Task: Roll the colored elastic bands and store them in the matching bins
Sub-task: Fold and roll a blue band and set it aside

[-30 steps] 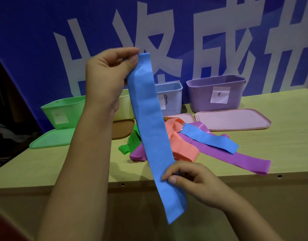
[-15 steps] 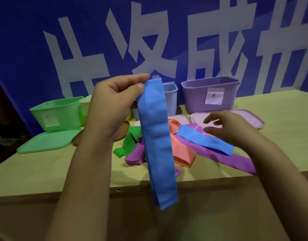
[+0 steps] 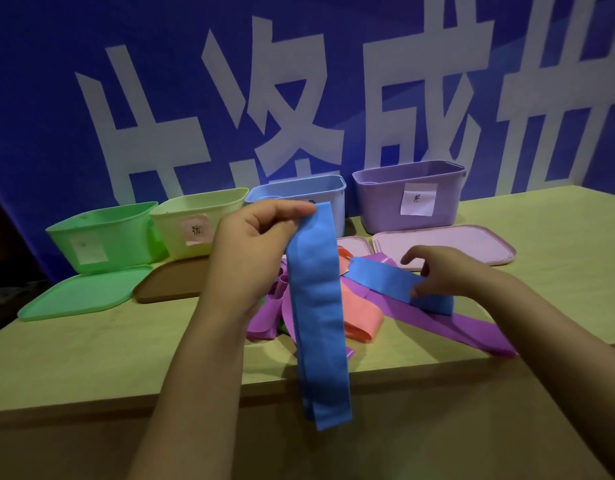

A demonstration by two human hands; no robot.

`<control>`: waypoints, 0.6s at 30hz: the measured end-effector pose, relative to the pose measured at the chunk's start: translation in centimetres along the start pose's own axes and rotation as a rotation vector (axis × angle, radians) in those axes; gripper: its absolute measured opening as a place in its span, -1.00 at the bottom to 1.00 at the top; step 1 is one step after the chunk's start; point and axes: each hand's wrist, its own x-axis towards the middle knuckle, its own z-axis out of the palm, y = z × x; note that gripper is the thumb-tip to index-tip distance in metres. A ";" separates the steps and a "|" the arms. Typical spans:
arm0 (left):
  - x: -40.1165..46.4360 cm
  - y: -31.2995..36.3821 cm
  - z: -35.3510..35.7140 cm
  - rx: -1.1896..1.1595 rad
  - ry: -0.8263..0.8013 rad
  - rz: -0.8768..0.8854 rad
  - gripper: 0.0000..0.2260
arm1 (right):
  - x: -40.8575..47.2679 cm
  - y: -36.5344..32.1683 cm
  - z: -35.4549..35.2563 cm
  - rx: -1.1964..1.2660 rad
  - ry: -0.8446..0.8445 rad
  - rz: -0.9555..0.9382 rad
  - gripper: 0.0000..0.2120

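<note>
Blue band (image 3: 316, 306) hangs pinched in left hand (image 3: 250, 251) fingers, hiding the pile; right hand (image 3: 448, 271) fingers clamp another blue band (image 3: 385, 278).

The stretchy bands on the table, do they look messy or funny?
Yes. The orange, purple and green bands lie tangled in a heap on the wooden table, unrolled, and the long purple band's end reaches the table's front edge.

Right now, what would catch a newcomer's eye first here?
Probably the long blue band dangling from the left hand in the middle, past the table edge. Next, the right hand touching a second blue band on the tangled coloured pile, and the four pastel bins along the blue wall.
</note>
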 end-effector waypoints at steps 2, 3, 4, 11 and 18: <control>0.0 -0.3 0.0 0.000 -0.011 -0.010 -0.66 | -0.2 -0.4 -0.6 0.070 -0.017 -0.059 -0.54; 0.0 -0.4 0.0 0.001 -0.020 -0.019 -0.66 | -0.3 -0.6 -0.9 0.122 -0.023 -0.091 -0.61; 0.1 -0.5 -0.1 0.001 -0.029 -0.035 -0.65 | -0.4 -0.8 -1.3 0.182 -0.020 -0.126 -0.69; 0.2 -1.0 0.1 -0.017 -0.033 -0.124 -0.64 | -0.7 -2.1 -3.6 0.911 -0.016 -0.207 -0.85; 0.9 -1.6 0.4 -0.055 0.000 -0.185 -0.67 | -1.0 -4.1 -7.0 1.431 0.065 -0.334 -0.65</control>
